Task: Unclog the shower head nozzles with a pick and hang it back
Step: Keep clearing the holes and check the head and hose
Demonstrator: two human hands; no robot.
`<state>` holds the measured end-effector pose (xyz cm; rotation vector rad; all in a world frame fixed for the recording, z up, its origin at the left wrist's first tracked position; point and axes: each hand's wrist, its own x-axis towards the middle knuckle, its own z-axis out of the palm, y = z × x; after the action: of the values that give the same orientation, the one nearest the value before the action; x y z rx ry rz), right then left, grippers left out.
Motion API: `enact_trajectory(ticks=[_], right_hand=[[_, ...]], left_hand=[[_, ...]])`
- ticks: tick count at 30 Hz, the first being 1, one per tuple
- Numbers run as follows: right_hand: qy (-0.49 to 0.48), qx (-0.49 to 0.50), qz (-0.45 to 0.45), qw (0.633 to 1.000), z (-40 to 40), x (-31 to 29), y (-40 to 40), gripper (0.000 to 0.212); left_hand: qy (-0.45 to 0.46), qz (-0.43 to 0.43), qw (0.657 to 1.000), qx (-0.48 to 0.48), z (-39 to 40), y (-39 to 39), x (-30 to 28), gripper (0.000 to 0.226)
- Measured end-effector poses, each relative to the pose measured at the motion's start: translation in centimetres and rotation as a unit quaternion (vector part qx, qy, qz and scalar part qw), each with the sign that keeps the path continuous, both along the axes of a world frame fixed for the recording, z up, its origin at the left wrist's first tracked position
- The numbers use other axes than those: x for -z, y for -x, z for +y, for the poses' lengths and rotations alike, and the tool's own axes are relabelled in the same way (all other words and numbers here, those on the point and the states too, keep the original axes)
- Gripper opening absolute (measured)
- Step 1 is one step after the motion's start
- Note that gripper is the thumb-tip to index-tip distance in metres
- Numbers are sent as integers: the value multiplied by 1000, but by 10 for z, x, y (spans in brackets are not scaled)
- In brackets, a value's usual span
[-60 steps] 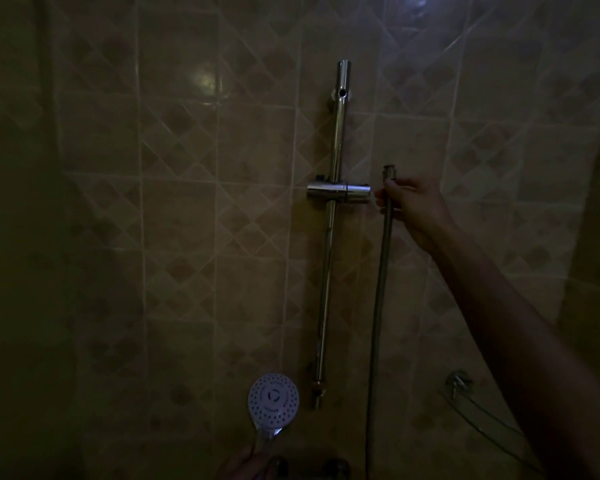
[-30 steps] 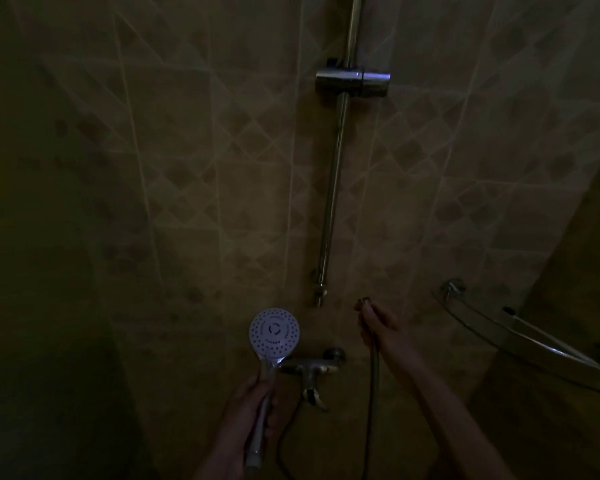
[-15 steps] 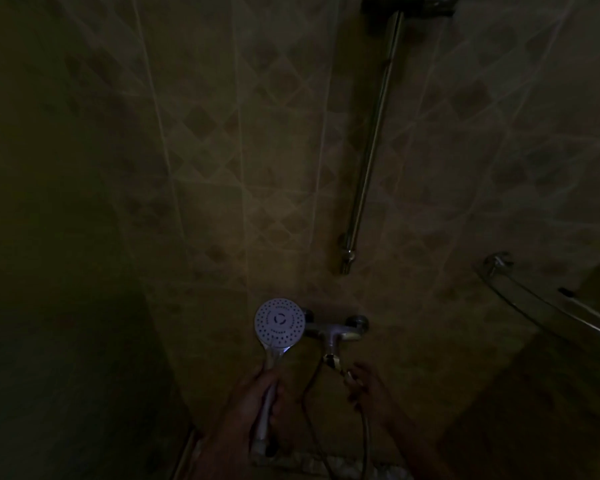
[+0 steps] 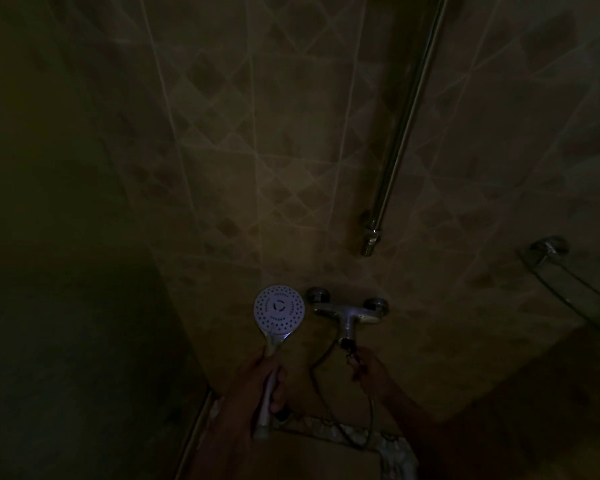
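The scene is very dark. My left hand (image 4: 258,382) grips the handle of the white shower head (image 4: 279,309), held upright with its round nozzle face toward me. My right hand (image 4: 373,374) holds the free end of the metal shower hose (image 4: 369,420) just below the outlet of the chrome wall mixer tap (image 4: 349,311). The hose loops down behind my right hand. The chrome slide rail (image 4: 400,133) runs up the tiled wall above the tap; its holder is out of view. No pick is visible.
A glass corner shelf with a chrome bracket (image 4: 548,249) juts from the wall at the right. A dark wall closes in on the left. A pale patterned ledge (image 4: 368,436) lies below the hands.
My view has tilted down, and the rail's holder has left the frame. My right hand came down from beside the holder with the hose end to just under the mixer tap.
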<state>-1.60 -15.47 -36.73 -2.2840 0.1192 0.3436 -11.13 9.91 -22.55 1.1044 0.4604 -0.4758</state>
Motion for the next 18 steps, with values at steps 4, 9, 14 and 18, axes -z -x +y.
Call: enact_trajectory(ticks=[4,9,14,18], right_hand=[[-47,-28,-48,997,-26,86,-32,9],[-14,-28,-22,999,-5,31,-17,11],[37,-56,-22,998,7,15,-6,19],[35,-30,-31,998,8,26,-9,27]], left_hand=[[-28,8,1000,3,2,-1,2,42],[-39,-9,999,-14,2,0,0,36],[-31,11,999,11,9,-2,-6,47],[-61,-31,997,-17,10,3,-5,37]])
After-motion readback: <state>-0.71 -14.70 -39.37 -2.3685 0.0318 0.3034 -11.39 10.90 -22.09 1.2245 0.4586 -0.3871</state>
